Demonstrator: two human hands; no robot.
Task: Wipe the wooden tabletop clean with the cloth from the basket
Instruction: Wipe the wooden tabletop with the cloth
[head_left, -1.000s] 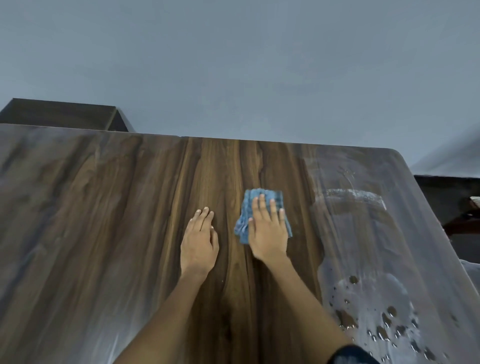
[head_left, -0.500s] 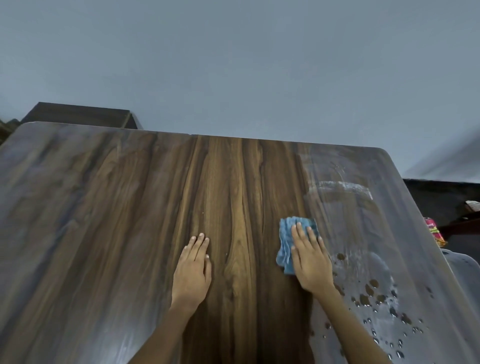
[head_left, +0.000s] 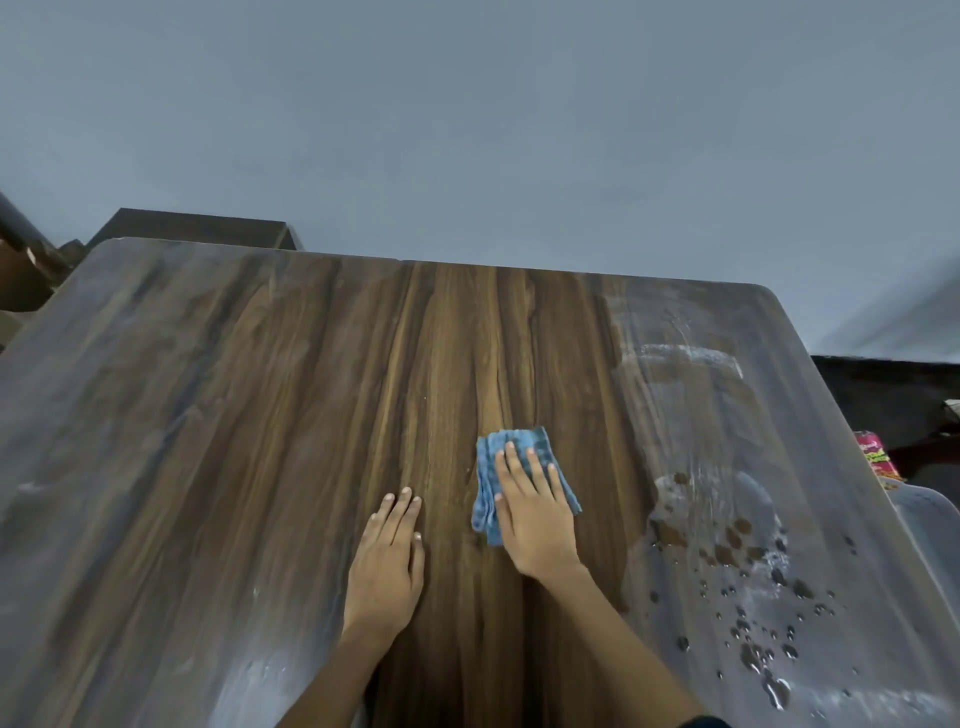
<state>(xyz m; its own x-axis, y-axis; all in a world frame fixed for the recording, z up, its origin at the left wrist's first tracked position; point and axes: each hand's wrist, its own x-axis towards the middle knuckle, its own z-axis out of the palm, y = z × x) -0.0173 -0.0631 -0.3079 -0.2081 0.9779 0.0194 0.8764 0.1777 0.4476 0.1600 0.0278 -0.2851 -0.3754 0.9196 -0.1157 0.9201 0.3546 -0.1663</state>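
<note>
Wood grain runs away from the person on this tabletop (head_left: 260, 441), and nearest the camera are two bare forearms reaching out over it. Left hand (head_left: 387, 561) just lies flat on the wood, fingers straight and together, holding nothing, looks like it's only bracing. Right hand (head_left: 535, 509) sits just beside it, fingers spread and pressed flat on top of the folded blue cloth (head_left: 511, 457), so it's pinning the cloth to the surface rather than gripping it. Cloth sticks out past the fingertips on the far side and a bit to the left. The bit that matters: the wet mess, water droplets (head_left: 748, 597) and a hazy smeared patch (head_left: 691, 364), is all off to the right of that hand, running in a strip from the near right corner up to the far right one. So I'd guess the next stroke needs to go sideways to the right, and the right hand is clearly the closer one. Left side looks dull and streaky too, can't tell if that's residue or glare. No basket in view anywhere.
</note>
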